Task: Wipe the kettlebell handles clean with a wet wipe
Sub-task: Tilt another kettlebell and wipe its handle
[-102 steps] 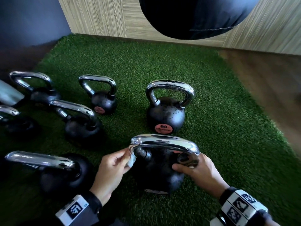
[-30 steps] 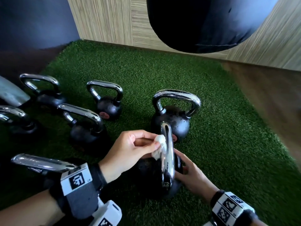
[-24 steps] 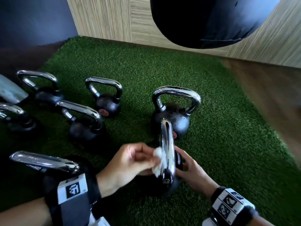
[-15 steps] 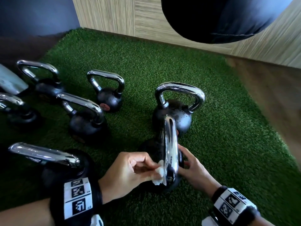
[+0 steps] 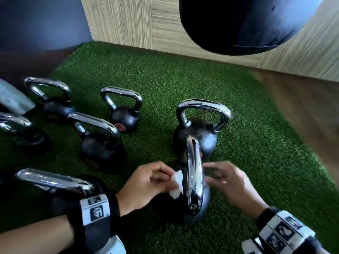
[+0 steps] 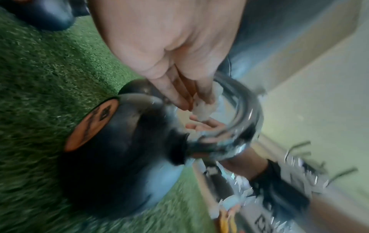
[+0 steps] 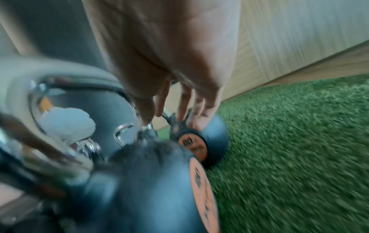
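A black kettlebell [image 5: 202, 204] stands on the green turf right in front of me, its chrome handle [image 5: 194, 171] edge-on to the head view. My left hand [image 5: 152, 182] pinches a crumpled white wet wipe [image 5: 177, 184] against the handle's left side. In the left wrist view the wipe [image 6: 203, 108] sits at the fingertips inside the handle loop. My right hand [image 5: 220, 178], blurred, hovers just right of the handle with its fingers loosely spread. In the right wrist view those fingers [image 7: 185, 108] hang straight and hold nothing.
Another kettlebell [image 5: 198, 132] stands directly behind the wiped one. Several more [image 5: 100, 143] line the left side of the turf [image 5: 183, 79], one close by my left wrist [image 5: 60, 186]. A dark punching bag [image 5: 247, 24] hangs overhead. Wood floor [image 5: 311, 110] lies to the right.
The kettlebell has been turned so that its handle points away from me. My left hand slid the wipe down the handle's side, then slightly back up. My right hand has come off the ball.
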A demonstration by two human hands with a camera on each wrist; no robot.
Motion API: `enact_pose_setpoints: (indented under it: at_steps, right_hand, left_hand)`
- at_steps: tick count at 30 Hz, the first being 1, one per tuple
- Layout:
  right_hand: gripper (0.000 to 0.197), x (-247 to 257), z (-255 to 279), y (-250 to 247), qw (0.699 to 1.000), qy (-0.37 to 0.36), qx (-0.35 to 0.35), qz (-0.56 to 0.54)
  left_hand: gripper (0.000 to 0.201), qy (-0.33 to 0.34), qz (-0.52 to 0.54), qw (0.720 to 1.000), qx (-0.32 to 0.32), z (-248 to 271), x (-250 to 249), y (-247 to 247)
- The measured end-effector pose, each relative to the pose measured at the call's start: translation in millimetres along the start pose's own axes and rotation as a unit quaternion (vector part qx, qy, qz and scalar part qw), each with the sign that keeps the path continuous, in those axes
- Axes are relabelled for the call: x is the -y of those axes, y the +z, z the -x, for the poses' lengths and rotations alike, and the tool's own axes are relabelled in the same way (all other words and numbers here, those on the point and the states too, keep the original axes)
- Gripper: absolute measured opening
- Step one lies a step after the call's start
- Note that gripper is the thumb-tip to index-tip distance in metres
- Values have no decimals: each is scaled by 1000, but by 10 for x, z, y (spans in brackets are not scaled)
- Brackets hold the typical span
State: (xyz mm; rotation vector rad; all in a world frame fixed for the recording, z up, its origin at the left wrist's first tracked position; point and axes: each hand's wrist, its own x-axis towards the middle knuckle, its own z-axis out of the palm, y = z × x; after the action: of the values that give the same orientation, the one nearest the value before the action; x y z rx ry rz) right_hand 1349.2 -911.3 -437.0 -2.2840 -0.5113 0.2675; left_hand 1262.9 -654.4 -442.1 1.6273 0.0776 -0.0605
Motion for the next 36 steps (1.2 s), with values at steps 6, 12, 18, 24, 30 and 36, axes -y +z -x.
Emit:
enact_pose_setpoints:
  at_steps: [6,12,18,24,30,36]
  right_hand:
    - [25,750,-104,-291,973,-147,-136,-112]
    - [34,1047,-79,-283,962,-177,-127,-163]
    - [44,952,-99,-224,956,-125,-175,-197]
    - [32,762,-110,-338,957,-56,-183,-219]
    - [41,393,-97,-304,945,43,-220,-237]
    - [20,206,-67,-237,955,80,-198,-205]
  left_hand:
    - [26,-31,221,974,-49,-196,-701,8]
    - [11,-23,229,973,-18,-239,-902,153]
    - [30,-23,168,985,11,-248,-926,201]
    - [44,76,-93,993,-16,-186,-521,-57]
    - [146,98,-506,843,154,-93,130,56]
    - [143,112,-560,820,52,-137,434,394]
